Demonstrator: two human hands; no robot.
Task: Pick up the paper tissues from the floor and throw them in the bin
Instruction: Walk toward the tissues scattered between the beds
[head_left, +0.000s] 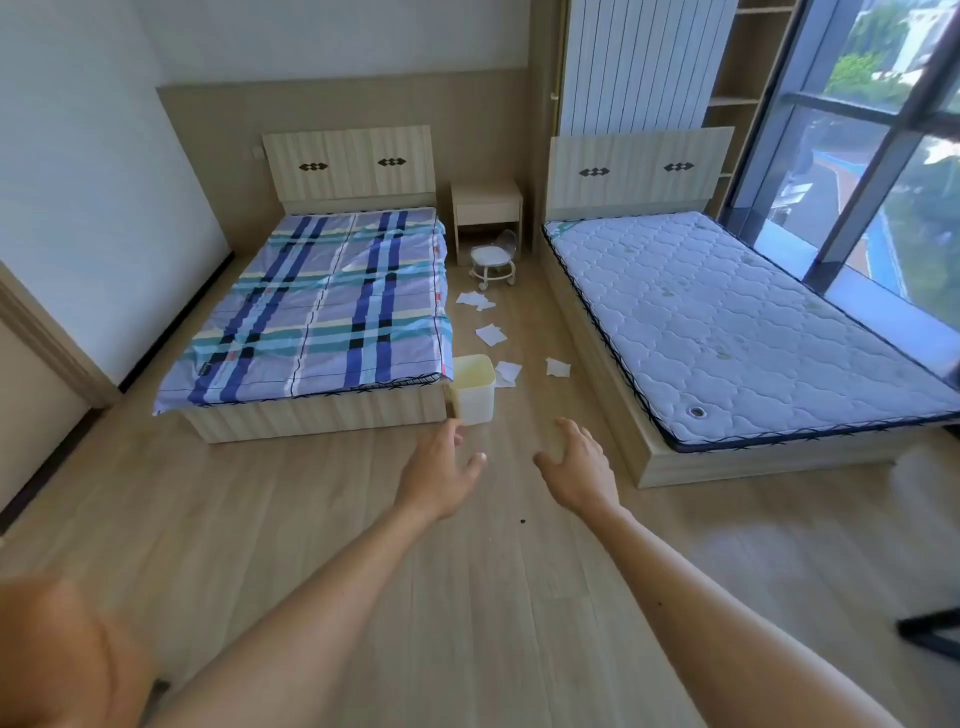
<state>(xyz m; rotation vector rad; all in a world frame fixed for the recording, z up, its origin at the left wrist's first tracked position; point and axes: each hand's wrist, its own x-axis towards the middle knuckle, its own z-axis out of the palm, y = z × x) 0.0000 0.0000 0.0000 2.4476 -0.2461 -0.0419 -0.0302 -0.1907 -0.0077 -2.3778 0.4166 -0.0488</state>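
Note:
Several white paper tissues lie on the wooden floor in the aisle between two beds: one tissue (558, 367) near the right bed, a tissue (507, 372) just right of the bin, a tissue (491, 334) further back, and a small cluster of tissues (474, 300) near the stool. A pale cream bin (474, 395) stands open at the foot corner of the left bed. My left hand (441, 473) and my right hand (582, 467) reach forward, both empty with fingers apart, short of the bin and the tissues.
The left bed (317, 312) has a plaid sheet; the right bed (727, 322) has a bare quilted mattress. A small white wheeled stool (491, 265) and a nightstand (487, 213) stand at the aisle's far end. A large window (872, 156) runs along the right.

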